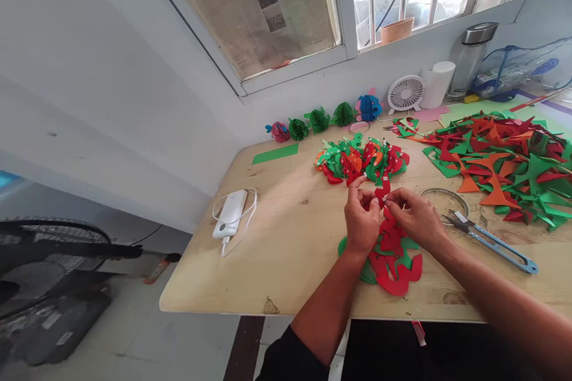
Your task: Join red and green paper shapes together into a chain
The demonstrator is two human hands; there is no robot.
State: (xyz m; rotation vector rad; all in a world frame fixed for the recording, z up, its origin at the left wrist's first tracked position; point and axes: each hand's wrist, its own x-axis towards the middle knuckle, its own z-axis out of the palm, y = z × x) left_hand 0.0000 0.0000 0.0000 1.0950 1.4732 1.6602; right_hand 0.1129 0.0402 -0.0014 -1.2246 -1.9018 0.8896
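Two hands meet over one small red paper cutout [382, 193]: my left hand [361, 221] and right hand [413, 217] both pinch it closed-fingered, just above the red and green stack [393, 256] on the worktop [290, 250]. It looks feather-light, thin and floppy, easily creased, so I judge the edges near the fold the safest grip. Snips [491, 241] lie beside my right wrist.

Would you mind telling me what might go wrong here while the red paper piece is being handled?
The red paper piece, pinched between left hand and right hand, is thin and might tear or crease. The snips lie close beside the right forearm, so a sideways move could catch the blades. The stack of cutouts lies near the table edge and could slide off.
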